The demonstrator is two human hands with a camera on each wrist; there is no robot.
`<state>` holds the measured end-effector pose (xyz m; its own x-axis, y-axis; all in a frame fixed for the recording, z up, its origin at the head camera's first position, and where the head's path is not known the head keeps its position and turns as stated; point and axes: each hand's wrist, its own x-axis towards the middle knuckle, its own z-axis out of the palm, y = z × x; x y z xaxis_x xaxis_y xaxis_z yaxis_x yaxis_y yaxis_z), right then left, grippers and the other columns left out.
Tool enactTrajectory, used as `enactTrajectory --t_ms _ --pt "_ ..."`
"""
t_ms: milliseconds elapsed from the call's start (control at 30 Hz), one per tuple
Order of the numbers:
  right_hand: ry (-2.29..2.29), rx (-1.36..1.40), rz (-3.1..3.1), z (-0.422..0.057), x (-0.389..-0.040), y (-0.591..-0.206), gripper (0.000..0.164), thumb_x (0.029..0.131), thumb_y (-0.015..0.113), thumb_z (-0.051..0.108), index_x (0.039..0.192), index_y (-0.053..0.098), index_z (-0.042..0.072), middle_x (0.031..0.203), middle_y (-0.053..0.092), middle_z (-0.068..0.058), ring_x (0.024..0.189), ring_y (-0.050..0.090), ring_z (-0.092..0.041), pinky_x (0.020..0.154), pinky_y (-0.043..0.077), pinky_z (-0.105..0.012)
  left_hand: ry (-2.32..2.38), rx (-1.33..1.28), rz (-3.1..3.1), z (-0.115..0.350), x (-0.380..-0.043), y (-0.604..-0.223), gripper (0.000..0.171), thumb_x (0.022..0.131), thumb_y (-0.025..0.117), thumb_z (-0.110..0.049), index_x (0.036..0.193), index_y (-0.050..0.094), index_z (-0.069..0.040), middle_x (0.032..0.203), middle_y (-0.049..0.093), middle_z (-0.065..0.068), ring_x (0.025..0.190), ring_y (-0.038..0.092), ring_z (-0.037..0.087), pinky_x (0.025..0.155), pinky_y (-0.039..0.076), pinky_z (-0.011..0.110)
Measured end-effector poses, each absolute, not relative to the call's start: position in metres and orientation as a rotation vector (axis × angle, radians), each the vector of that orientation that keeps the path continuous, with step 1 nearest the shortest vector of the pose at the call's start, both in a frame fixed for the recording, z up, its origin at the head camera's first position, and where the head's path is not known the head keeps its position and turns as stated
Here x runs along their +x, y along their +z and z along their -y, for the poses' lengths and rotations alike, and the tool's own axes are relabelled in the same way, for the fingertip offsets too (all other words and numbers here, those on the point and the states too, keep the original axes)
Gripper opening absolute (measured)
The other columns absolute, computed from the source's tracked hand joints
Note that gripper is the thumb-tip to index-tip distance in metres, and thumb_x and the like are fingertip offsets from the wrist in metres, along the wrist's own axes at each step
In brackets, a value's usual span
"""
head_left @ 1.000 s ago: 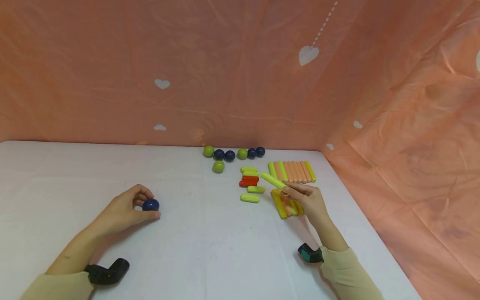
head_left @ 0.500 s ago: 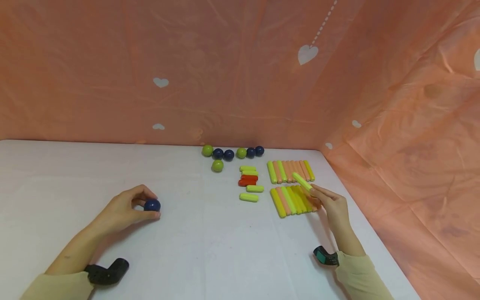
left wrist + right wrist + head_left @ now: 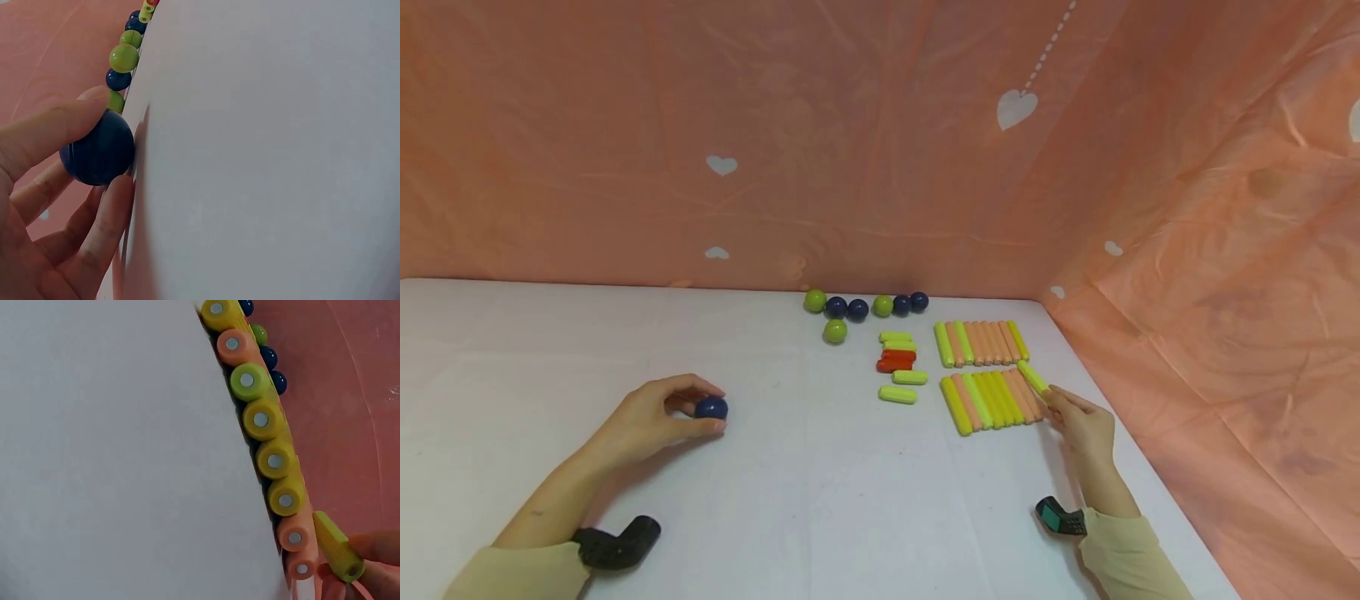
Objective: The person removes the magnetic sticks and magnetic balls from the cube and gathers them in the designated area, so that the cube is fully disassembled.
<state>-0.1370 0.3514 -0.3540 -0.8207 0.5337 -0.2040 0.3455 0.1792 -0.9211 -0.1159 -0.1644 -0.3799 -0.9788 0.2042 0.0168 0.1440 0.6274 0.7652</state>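
In the head view my left hand (image 3: 658, 417) holds a dark blue ball (image 3: 711, 407) over the left of the table, pinched between thumb and fingers. The left wrist view shows this blue ball (image 3: 103, 150) close up. At the right, my right hand (image 3: 1084, 421) pinches a yellow-green magnetic rod (image 3: 1033, 377) by its near end. That rod (image 3: 337, 547) is tilted beside the right end of the front row of rods (image 3: 988, 400), which has yellow, peach and green pieces with grey discs in their ends. Behind it lies a second row of rods (image 3: 981, 343).
Short green rods (image 3: 898, 394) and red rods (image 3: 896, 360) lie left of the long rows. Several green and blue balls (image 3: 857, 310) line the back of the white table (image 3: 820, 492). A pink-orange curtain (image 3: 880, 150) hangs behind and at the right.
My right hand has carried the yellow-green rod rightward, from above the left of the rows to the front row's right end. My left hand has shifted slightly right with the blue ball.
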Motion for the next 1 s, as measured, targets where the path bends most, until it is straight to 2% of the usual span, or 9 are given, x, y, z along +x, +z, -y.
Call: enactTrajectory --t_ms 100,200,300,433,500,567,667,833,1000 --pt "1.633 -0.882 2.371 -0.355 -0.137 -0.357 0.028 0.086 0.071 0.025 0.112 0.073 0.015 0.071 0.064 0.022 0.068 0.061 0.0 0.064 0.051 -0.015 1.29 0.285 -2.776 0.164 -0.116 -0.378 0.045 0.078 0.079 -0.034 0.113 0.067 -0.01 0.1 0.064 0.007 0.09 0.057 0.019 0.074 0.043 0.031" --pt "1.564 -0.9 2.449 -0.357 -0.137 -0.361 0.036 0.086 0.07 0.024 0.118 0.069 0.009 0.077 0.063 0.02 0.066 0.056 -0.004 0.061 0.049 -0.017 1.288 0.27 -2.776 0.163 -0.115 -0.377 0.045 0.078 0.079 -0.034 0.114 0.067 -0.009 0.1 0.064 0.008 0.091 0.057 0.02 0.072 0.043 0.03" --pt "1.49 -0.884 2.522 -0.356 -0.136 -0.362 0.042 0.089 0.066 0.025 0.125 0.063 0.005 0.103 0.064 0.005 0.071 0.053 -0.007 0.061 0.047 -0.018 1.284 0.265 -2.776 0.162 -0.115 -0.375 0.045 0.078 0.079 -0.033 0.114 0.067 -0.009 0.1 0.064 0.008 0.09 0.056 0.02 0.071 0.043 0.03" --pt "1.405 -0.779 2.589 -0.346 -0.135 -0.356 0.045 0.096 0.055 0.029 0.134 0.055 0.004 0.135 0.052 -0.013 0.096 0.05 -0.013 0.07 0.043 -0.017 1.294 0.268 -2.768 0.157 -0.115 -0.374 0.045 0.078 0.08 -0.031 0.114 0.067 -0.008 0.1 0.064 0.009 0.089 0.056 0.02 0.068 0.044 0.029" --pt "1.472 -0.716 2.553 -0.337 -0.135 -0.352 0.045 0.098 0.053 0.028 0.135 0.053 0.003 0.125 0.06 -0.006 0.099 0.05 -0.012 0.071 0.044 -0.015 1.313 0.282 -2.761 0.154 -0.116 -0.373 0.045 0.077 0.08 -0.03 0.113 0.067 -0.007 0.1 0.064 0.009 0.088 0.056 0.02 0.066 0.046 0.028" --pt "1.57 -0.662 2.491 -0.325 -0.137 -0.348 0.044 0.098 0.054 0.026 0.134 0.053 0.002 0.105 0.066 0.002 0.093 0.055 -0.008 0.07 0.046 -0.014 1.327 0.292 -2.755 0.149 -0.117 -0.372 0.044 0.077 0.081 -0.029 0.113 0.068 -0.007 0.099 0.064 0.009 0.088 0.056 0.02 0.065 0.046 0.027" --pt "1.735 -0.582 2.419 -0.306 -0.141 -0.344 0.043 0.097 0.056 0.023 0.132 0.053 -0.001 0.088 0.061 0.019 0.08 0.057 -0.003 0.07 0.05 -0.014 1.359 0.301 -2.73 0.142 -0.119 -0.371 0.043 0.077 0.081 -0.027 0.113 0.068 -0.007 0.099 0.064 0.01 0.088 0.056 0.02 0.062 0.049 0.025" --pt "1.825 -0.446 2.451 -0.278 -0.146 -0.345 0.041 0.097 0.057 0.021 0.13 0.055 -0.002 0.107 0.063 0.011 0.094 0.057 -0.005 0.081 0.049 -0.016 1.408 0.288 -2.676 0.129 -0.124 -0.369 0.043 0.077 0.081 -0.023 0.113 0.067 -0.007 0.103 0.061 0.014 0.089 0.056 0.023 0.062 0.053 0.027" --pt "1.876 -0.36 2.521 -0.255 -0.146 -0.351 0.037 0.095 0.06 0.02 0.126 0.06 0.0 0.108 0.067 0.006 0.088 0.059 -0.007 0.072 0.05 -0.016 1.4 0.321 -2.67 0.116 -0.129 -0.366 0.04 0.077 0.08 -0.021 0.112 0.068 -0.007 0.103 0.061 0.014 0.088 0.056 0.023 0.065 0.051 0.029"
